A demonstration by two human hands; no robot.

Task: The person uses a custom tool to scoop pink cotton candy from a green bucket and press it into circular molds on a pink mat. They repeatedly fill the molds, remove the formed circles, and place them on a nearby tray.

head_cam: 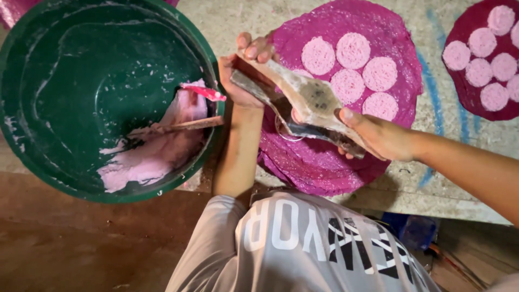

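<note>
A flat, paste-smeared wooden scraper (308,103) is held over the round magenta sheet (324,157) on the surface. The left hand (243,75) clamps its far end; the right hand (376,135) closes on its near end, forearms spread apart. A green basin with pink paste (102,97) sits just left.

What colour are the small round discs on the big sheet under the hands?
Pale pink discs on a dark magenta sheet; head view.

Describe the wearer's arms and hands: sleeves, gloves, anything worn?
Both hands, left hand and right hand, are bare, with no gloves, rings or watch visible. Forearms are uncovered. A light grey short-sleeved shirt with large white and black lettering covers the shoulder.
</note>
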